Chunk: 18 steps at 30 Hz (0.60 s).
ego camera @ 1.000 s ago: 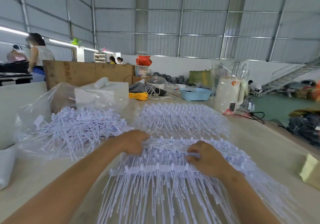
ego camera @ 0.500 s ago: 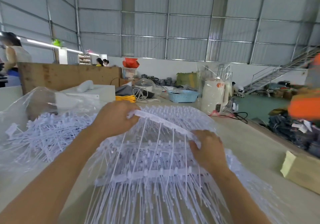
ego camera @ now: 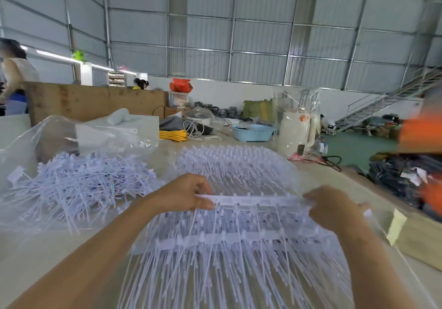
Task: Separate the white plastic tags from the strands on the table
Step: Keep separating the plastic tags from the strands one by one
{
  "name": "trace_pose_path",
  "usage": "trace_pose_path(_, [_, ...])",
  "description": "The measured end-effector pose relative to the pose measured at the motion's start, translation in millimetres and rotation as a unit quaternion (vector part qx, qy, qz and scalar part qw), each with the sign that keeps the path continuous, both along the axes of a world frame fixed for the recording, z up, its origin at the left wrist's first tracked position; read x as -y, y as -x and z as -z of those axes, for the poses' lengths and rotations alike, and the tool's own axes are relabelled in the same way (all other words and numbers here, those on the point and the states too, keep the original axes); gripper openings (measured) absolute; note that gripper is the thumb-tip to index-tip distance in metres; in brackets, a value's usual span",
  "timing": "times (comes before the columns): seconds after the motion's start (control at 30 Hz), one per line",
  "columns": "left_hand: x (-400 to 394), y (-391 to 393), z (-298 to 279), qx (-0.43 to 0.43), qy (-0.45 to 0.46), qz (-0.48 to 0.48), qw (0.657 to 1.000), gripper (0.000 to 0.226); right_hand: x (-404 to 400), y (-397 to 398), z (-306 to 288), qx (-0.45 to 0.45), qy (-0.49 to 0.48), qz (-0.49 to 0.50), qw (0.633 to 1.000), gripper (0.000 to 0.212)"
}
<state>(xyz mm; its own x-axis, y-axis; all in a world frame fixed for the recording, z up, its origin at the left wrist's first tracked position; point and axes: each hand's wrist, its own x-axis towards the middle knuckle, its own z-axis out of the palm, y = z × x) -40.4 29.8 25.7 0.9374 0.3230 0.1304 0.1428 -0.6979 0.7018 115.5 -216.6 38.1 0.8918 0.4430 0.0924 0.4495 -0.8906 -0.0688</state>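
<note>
A white plastic tag strip with thin strands hanging from it is held level above the table. My left hand pinches its left end and my right hand grips its right end. Beneath it lies a big stack of white tag strips, strands fanning toward me. A loose heap of separated white tags lies to the left on a clear plastic bag. More strips lie farther back.
At the right table edge lies a brown parcel with a yellow label. Farther back stand a blue basket, a yellow cable coil, a white box and a wrapped white appliance. A blurred orange shape passes at right.
Both hands lifted one strip off the stack, first tilted with the left end high, and now hold it level and stretched between them. The view shifted upward.
</note>
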Motion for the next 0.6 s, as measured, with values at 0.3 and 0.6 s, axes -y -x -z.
trace_pose_path(0.3, [15.4, -10.1, 2.9, 0.029, -0.185, 0.0, 0.982, 0.022, -60.2, 38.0, 21.5, -0.083, -0.326, -0.306, 0.89, 0.047])
trace_pose_path(0.6, [1.8, 13.8, -25.1, 0.002, 0.128, 0.033, 0.991, 0.034, -102.8, 55.0, 40.0, -0.147, -0.356, -0.378, 0.842, 0.013])
